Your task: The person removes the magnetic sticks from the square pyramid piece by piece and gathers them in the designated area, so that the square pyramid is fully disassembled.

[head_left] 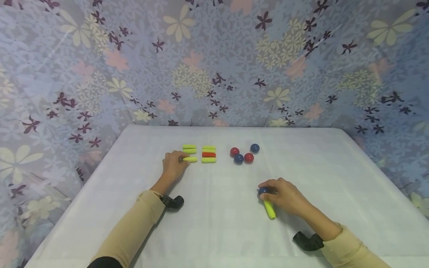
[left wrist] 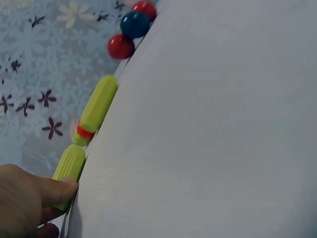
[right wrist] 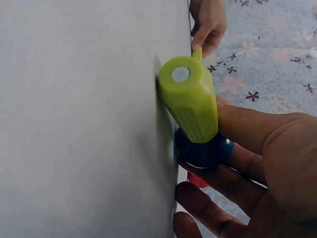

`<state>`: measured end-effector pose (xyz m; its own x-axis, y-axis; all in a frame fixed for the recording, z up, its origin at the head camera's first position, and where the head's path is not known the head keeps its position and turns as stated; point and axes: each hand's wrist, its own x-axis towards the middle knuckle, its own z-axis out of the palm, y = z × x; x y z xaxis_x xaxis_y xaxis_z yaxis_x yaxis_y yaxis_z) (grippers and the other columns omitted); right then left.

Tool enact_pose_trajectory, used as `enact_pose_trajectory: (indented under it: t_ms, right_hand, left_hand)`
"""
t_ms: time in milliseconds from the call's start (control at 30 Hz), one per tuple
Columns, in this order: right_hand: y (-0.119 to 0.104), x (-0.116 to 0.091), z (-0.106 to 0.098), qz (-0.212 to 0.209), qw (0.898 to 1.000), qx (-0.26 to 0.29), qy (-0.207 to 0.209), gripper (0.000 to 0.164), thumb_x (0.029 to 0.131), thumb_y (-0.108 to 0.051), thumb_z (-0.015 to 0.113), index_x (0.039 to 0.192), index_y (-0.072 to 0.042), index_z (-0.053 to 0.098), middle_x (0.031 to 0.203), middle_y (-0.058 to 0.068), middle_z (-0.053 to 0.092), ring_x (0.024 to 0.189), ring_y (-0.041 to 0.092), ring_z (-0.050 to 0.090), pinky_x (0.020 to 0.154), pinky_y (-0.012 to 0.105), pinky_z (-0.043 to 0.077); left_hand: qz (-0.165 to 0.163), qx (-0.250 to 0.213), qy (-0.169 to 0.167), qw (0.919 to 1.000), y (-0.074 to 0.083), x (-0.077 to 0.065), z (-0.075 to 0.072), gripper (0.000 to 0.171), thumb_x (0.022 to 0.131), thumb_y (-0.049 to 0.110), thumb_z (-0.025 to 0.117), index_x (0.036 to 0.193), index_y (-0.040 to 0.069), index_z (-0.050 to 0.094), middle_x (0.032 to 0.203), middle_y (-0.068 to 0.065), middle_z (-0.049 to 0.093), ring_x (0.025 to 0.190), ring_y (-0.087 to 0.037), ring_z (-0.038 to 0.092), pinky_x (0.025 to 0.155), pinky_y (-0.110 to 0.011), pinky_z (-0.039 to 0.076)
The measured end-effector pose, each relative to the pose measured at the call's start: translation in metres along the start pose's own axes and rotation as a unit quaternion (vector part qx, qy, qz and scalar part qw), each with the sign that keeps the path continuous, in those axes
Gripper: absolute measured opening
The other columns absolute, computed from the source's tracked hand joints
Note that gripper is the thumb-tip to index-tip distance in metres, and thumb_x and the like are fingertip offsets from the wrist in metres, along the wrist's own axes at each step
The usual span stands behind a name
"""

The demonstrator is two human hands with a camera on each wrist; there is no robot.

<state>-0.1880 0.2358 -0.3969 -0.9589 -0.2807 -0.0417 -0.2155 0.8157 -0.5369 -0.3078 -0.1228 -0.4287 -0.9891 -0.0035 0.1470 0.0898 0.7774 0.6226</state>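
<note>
My left hand pinches a yellow-green ridged stick between thumb and fingers, at the front of the left column of sticks. Nearer the front, right of centre, my right hand holds a dark blue ball in its fingers. Against that ball sits the end of another yellow-green stick, which points toward the front edge in the head view. The stick's free end, with a round silvery disc in it, faces the right wrist camera. My right thumb lies along this stick's side, and the ball is partly hidden.
Beside my left hand lie yellow-green sticks and a second column with a red stick. Two red balls and two blue balls are grouped right of them. White cloth covers the table; a floral curtain hangs behind.
</note>
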Motion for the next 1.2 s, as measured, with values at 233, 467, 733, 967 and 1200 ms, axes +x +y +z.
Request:
enact_pose_trajectory:
  t_ms: [233,467,733,967,1200]
  right_hand:
    - [-0.002,0.001,0.001,-0.001,1.0,0.007,0.0,0.036,0.081,-0.033,0.071,0.113,-0.016,0.068,0.11,0.002,0.069,0.093,0.016,0.055,0.08,0.039,0.047]
    - [-0.003,-0.001,-0.006,-0.023,1.0,-0.006,-0.01,0.04,0.085,-0.035,0.067,0.119,-0.016,0.065,0.116,0.003,0.068,0.099,0.017,0.056,0.084,0.041,0.047]
    - [0.011,-0.002,-0.021,-0.102,0.994,0.007,-0.05,0.044,0.087,-0.002,0.057,0.127,-0.019,0.059,0.124,0.001,0.063,0.105,0.019,0.053,0.087,0.043,0.048]
    - [0.015,0.003,-0.021,-0.167,0.98,-0.034,-0.105,0.052,0.083,0.004,0.06,0.126,-0.026,0.06,0.128,-0.003,0.061,0.11,0.017,0.052,0.092,0.032,0.046]
    - [0.01,0.0,-0.016,-0.131,0.986,-0.067,-0.078,0.041,0.081,-0.011,0.07,0.119,-0.025,0.064,0.112,-0.011,0.065,0.095,0.006,0.051,0.083,0.027,0.048]
  left_hand:
    - [-0.007,0.03,0.023,0.9993,-0.001,0.016,0.001,0.029,0.084,0.021,0.067,0.113,0.015,0.067,0.113,-0.013,0.059,0.108,-0.032,0.043,0.095,-0.05,0.032]
    - [-0.025,0.028,0.021,0.9991,0.004,0.018,0.0,0.029,0.085,0.021,0.065,0.114,0.016,0.065,0.113,-0.012,0.059,0.109,-0.031,0.043,0.096,-0.048,0.032]
    - [-0.026,0.027,0.021,0.9991,0.004,0.019,0.002,0.029,0.085,0.022,0.065,0.113,0.016,0.065,0.113,-0.011,0.059,0.108,-0.03,0.043,0.095,-0.047,0.032]
    - [-0.032,0.016,0.017,0.9992,0.001,0.018,0.005,0.028,0.084,0.021,0.064,0.112,0.017,0.065,0.113,-0.01,0.058,0.107,-0.029,0.04,0.093,-0.045,0.031]
    - [-0.029,0.016,0.019,0.9993,-0.001,0.019,0.008,0.029,0.085,0.021,0.064,0.113,0.017,0.065,0.113,-0.011,0.058,0.108,-0.03,0.04,0.092,-0.046,0.03]
